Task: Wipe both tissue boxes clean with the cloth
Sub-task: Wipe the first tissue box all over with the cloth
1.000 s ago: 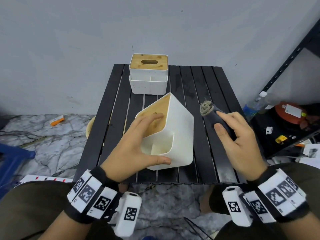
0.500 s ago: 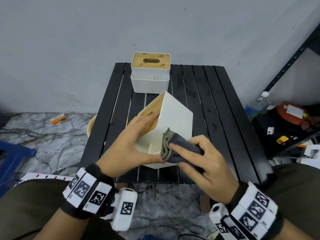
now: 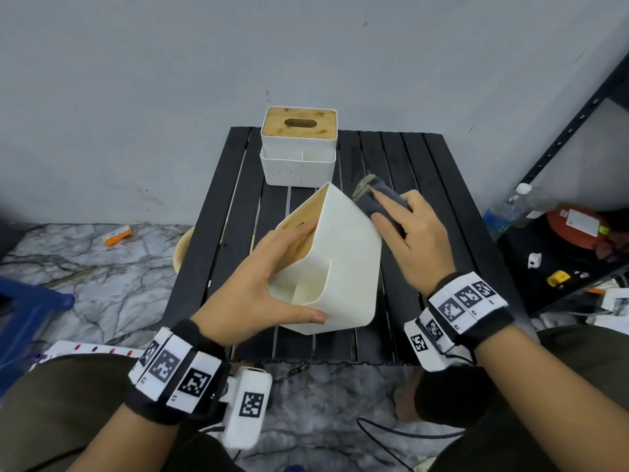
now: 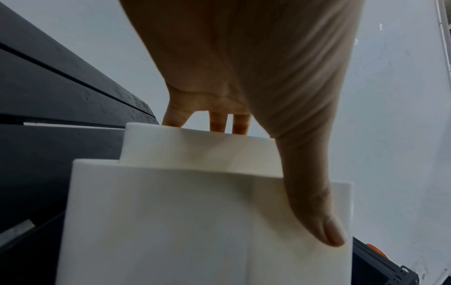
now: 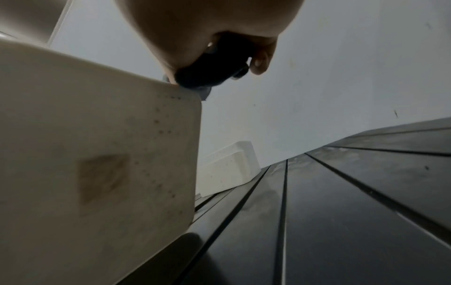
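A white tissue box (image 3: pixel 343 267) with a wooden lid stands tilted on one edge at the front of the black slatted table (image 3: pixel 429 185). My left hand (image 3: pixel 272 287) grips it, fingers on the lid and thumb on the near white face (image 4: pixel 171 221). My right hand (image 3: pixel 405 233) holds a folded grey cloth (image 3: pixel 374 199) and presses it against the box's upper right side (image 5: pixel 97 154). In the right wrist view the cloth (image 5: pixel 214 65) sits at the box's top corner. A second white tissue box (image 3: pixel 299 148) with a wooden lid stands upright at the table's far edge.
A black shelf (image 3: pixel 558 253) at the right holds a water bottle (image 3: pixel 510 209), a red container and small items. The marble floor at the left has an orange object (image 3: pixel 117 235) and a blue item (image 3: pixel 23 318). A grey wall rises behind the table.
My right hand has carried the cloth from the box's near face up to its upper right side. The left hand keeps its grip on the tilted box.
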